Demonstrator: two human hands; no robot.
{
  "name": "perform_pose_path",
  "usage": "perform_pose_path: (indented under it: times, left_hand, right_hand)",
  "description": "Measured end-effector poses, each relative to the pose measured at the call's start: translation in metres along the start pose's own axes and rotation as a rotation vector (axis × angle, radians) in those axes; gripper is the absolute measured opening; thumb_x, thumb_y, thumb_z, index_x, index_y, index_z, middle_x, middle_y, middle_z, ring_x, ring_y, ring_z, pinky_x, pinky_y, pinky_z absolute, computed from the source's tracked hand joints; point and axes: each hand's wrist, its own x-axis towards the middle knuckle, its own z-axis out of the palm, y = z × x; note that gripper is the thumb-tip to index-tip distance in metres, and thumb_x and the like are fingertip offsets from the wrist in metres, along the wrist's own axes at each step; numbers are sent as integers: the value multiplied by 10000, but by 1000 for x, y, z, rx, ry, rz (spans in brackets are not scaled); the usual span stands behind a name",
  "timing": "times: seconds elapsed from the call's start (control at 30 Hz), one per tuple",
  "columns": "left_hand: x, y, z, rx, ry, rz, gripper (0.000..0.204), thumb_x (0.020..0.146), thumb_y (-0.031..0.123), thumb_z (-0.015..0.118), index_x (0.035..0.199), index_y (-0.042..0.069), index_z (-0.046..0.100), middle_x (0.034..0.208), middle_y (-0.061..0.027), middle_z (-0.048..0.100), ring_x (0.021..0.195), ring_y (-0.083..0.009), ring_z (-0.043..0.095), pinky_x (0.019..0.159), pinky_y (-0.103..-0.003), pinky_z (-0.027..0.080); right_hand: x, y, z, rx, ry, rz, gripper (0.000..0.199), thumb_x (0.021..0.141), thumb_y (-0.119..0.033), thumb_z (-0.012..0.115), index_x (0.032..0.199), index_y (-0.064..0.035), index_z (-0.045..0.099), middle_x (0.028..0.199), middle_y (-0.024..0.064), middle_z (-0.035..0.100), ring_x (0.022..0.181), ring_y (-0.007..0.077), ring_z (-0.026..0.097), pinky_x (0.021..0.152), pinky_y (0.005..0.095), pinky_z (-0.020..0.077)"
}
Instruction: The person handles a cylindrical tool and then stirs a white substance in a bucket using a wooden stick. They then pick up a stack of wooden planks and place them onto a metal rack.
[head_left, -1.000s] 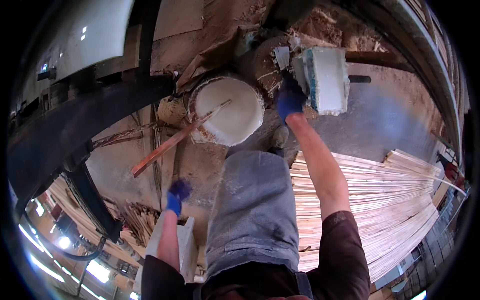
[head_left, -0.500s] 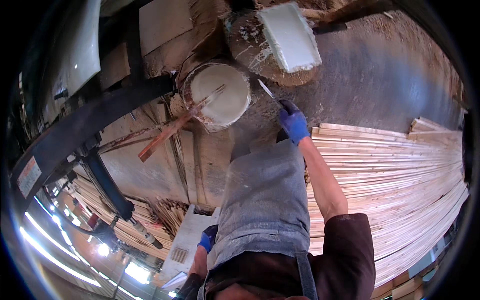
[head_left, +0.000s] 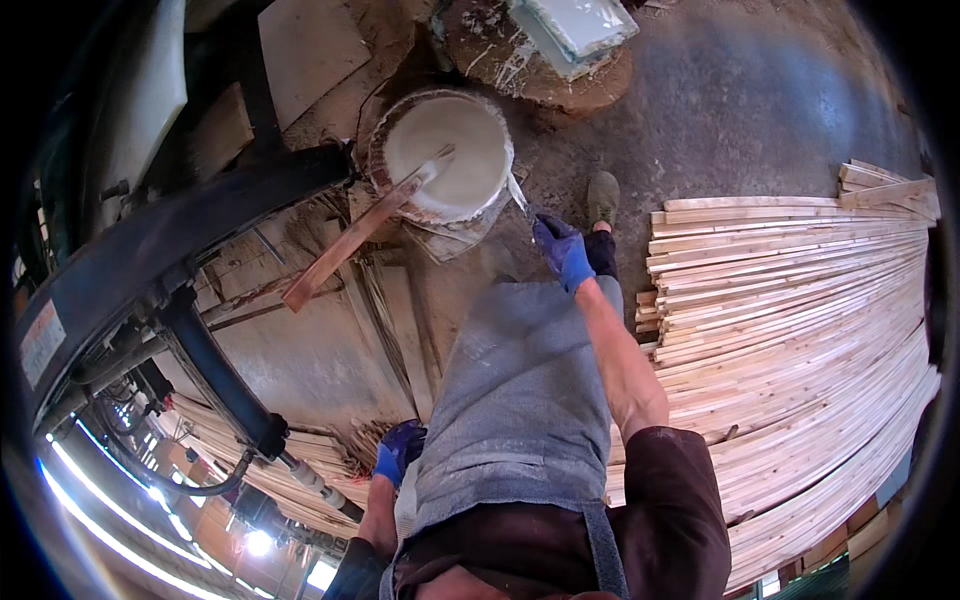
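My right hand (head_left: 563, 250), in a blue and purple glove, grips a narrow tool (head_left: 518, 195) with a white-coated blade. The blade's tip is at the right rim of a round bucket (head_left: 508, 150), which holds a thick off-white liquid (head_left: 445, 140). A reddish-brown wooden stick (head_left: 355, 245) leans over the bucket's left rim, its pale end in the liquid. My left hand (head_left: 398, 452), gloved the same way, hangs low beside my grey apron (head_left: 520, 390); how its fingers are set does not show clearly.
Beyond the bucket, a white-smeared tray (head_left: 580, 40) sits on a round wooden stump (head_left: 600, 90). Long wooden strips (head_left: 780, 320) are stacked at the right. A dark machine arm (head_left: 190, 215) crosses the left side. A shoe (head_left: 603, 197) shows on the floor near my right hand.
My right hand has shifted left and slightly lower, bringing the tool's tip to the bucket's rim. My left hand shows more fully beside the apron. The whole view has shifted, with the tray nearer the top edge.
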Motion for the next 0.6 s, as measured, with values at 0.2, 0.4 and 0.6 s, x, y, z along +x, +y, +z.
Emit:
perform_pose_path:
  times: [0.2,0.4,0.6]
  left_hand:
    - [-21,26,34,134,68,192,343,982,307,636,1267,116,632,1144,-149,737,963,-269,711,848,-388,556]
    - [3,8,13,418,6,394,383,985,294,622,1322,111,611,1171,-183,726,988,-300,710,874,-401,559]
    - [7,-2,34,9,56,174,452,995,306,604,1381,74,569,1238,-213,697,1016,-328,709,872,-438,577]
  right_hand:
    - [-41,20,30,-3,-8,-26,301,977,-178,678,1219,-1,709,1095,65,738,974,151,663,882,299,523]
    - [-69,-78,61,-345,-78,-134,364,969,-363,628,1191,-93,731,1172,160,730,1126,326,681,964,395,523]
    - [-30,-100,48,-1273,-119,-418,293,884,-237,626,1154,-156,706,1078,180,700,965,353,700,815,485,565]
